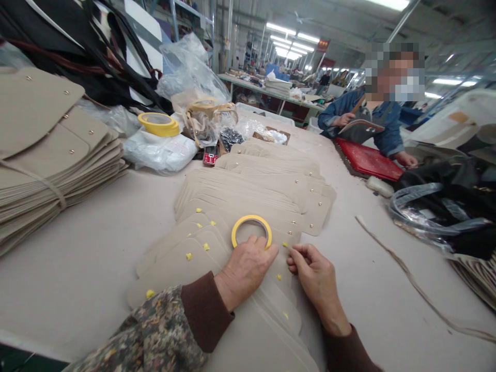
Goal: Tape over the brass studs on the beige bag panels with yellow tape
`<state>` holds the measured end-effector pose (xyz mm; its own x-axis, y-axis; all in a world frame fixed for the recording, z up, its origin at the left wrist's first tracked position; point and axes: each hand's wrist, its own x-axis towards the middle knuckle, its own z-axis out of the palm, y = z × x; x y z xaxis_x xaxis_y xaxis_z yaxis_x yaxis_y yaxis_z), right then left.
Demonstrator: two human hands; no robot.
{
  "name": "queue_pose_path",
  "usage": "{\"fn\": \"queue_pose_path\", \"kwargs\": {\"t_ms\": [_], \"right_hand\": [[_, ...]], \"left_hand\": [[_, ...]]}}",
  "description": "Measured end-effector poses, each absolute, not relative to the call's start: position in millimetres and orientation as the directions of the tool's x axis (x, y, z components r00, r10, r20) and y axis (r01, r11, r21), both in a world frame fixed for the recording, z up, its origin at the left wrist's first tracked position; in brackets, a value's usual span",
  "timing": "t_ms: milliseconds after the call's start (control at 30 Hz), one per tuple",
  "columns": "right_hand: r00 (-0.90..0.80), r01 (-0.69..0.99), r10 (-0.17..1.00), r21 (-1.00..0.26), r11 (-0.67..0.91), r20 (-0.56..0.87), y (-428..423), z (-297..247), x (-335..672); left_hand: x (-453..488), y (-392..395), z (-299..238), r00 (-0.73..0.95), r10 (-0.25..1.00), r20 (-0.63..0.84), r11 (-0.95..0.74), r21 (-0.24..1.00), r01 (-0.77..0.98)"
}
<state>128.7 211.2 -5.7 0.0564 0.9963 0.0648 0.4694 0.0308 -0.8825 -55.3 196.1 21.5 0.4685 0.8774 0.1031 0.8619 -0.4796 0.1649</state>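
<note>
My left hand (pixel 248 268) is closed around the lower edge of a roll of yellow tape (pixel 251 219), which it holds over a spread of beige bag panels (pixel 217 258). Just to the right, my right hand (pixel 315 274) is pinched with a small piece of yellow tape (pixel 285 244) at its fingertips, close to the panel surface. More bits of yellow tape (pixel 206 247) dot the overlapping panels around both hands. Farther up the row, the panels (pixel 248 186) carry small metal studs along their right ends.
Strapped beige panels (pixel 50 129) are stacked at left. Spare yellow tape rolls (pixel 158 124) lie on a plastic-wrapped bundle (pixel 163 150). A beige strip (pixel 403 268) and black bags (pixel 449 191) are at right. Across the table, a co-worker (pixel 364 113) handles a piece near a red board (pixel 368 157).
</note>
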Motion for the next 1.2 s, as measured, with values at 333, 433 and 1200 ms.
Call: {"fn": "queue_pose_path", "kwargs": {"t_ms": [333,433,1200], "right_hand": [[-0.051,0.739,0.946,-0.625,0.252,0.32,221.2,-0.2,112.1],[-0.08,0.727,0.945,-0.631,0.272,0.316,221.8,5.5,106.6],[0.045,0.442,0.999,-0.897,-0.022,-0.002,228.7,-3.9,140.8]], "left_hand": [[-56.5,197.2,20.4,0.485,0.866,0.124,-0.499,0.147,0.854],[-57.2,195.1,22.2,0.492,0.862,0.117,-0.506,0.167,0.846],[-71.4,207.2,13.5,0.338,0.85,0.405,-0.458,0.251,0.853]]}}
